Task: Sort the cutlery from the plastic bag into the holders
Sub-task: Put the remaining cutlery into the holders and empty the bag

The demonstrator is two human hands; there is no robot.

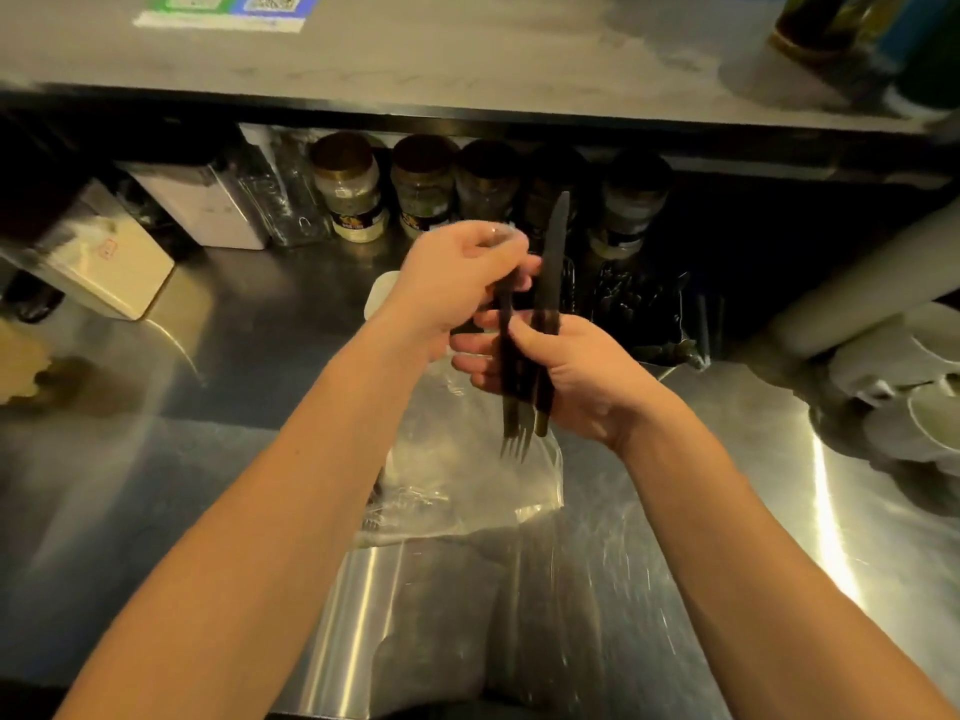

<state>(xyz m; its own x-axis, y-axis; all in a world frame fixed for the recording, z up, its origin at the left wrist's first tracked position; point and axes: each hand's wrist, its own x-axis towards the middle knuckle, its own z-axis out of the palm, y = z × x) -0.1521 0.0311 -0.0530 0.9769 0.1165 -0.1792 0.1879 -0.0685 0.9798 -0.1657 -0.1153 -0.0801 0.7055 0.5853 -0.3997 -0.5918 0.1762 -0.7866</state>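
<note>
Head view: dark knife and forks gripped in right hand, left hand pinching fork handles.

Dark, near-black slim metal fork and knife, the knife's handle end brass-gold. Clear, colourless crinkled plastic bag. Silver-grey brushed steel counter, streaked with white glare. Gold-lidded glass jars at far edge, black labels. White stacked plates at right edge.

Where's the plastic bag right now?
Head view, centre: the plastic bag lies on the steel counter, directly below both hands and the fork tines.
</note>
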